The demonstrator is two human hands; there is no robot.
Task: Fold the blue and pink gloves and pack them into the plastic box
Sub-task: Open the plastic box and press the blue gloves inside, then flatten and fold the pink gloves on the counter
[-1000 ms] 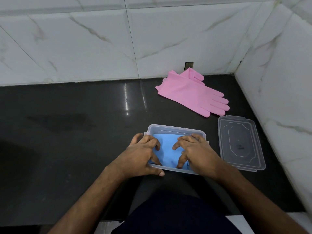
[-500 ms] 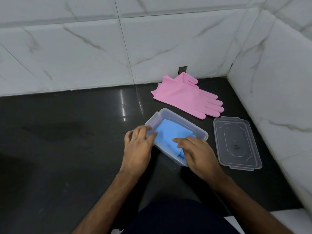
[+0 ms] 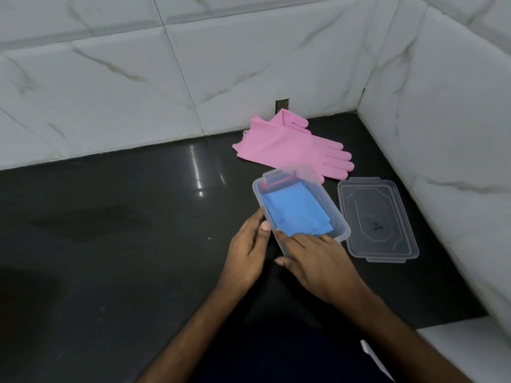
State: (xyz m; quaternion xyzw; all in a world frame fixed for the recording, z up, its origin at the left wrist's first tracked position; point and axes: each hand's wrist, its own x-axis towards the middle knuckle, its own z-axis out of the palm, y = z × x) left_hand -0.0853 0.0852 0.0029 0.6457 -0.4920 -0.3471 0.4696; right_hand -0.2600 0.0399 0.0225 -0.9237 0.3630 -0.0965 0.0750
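**Both hands at the near end of the box, blue gloves inside**

Head view: two bare forearms rise from the bottom of the frame and meet just right of centre at the plastic box (image 3: 336, 217), which sits on the black counter (image 3: 110, 244) with its long axis running diagonally from upper left to lower right.

The left hand (image 3: 247, 254) lies against the box's left long wall. Its fingers are extended and close together along the outside of that wall, and the thumb tip sits at the rim near the near-left corner. Whether it is truly clasping the wall or only resting against it cannot be told from this angle.

The right hand (image 3: 318, 261) is laid palm down over the near end of the box. Its fingers are straight and slightly spread, reaching over the rim so that the tips touch the near edge of the folded blue gloves (image 3: 293, 214); the thumb points left, outside the box. Nothing is pinched in it.

The blue gloves lie flat in the box, filling most of its floor.

The pink gloves (image 3: 290, 150) lie stacked on the counter above the box, near the back wall, fingers pointing to the right. The clear lid (image 3: 378, 219) lies flat just right of the box, in the right part of the frame beside the marble-tiled wall (image 3: 442, 134).
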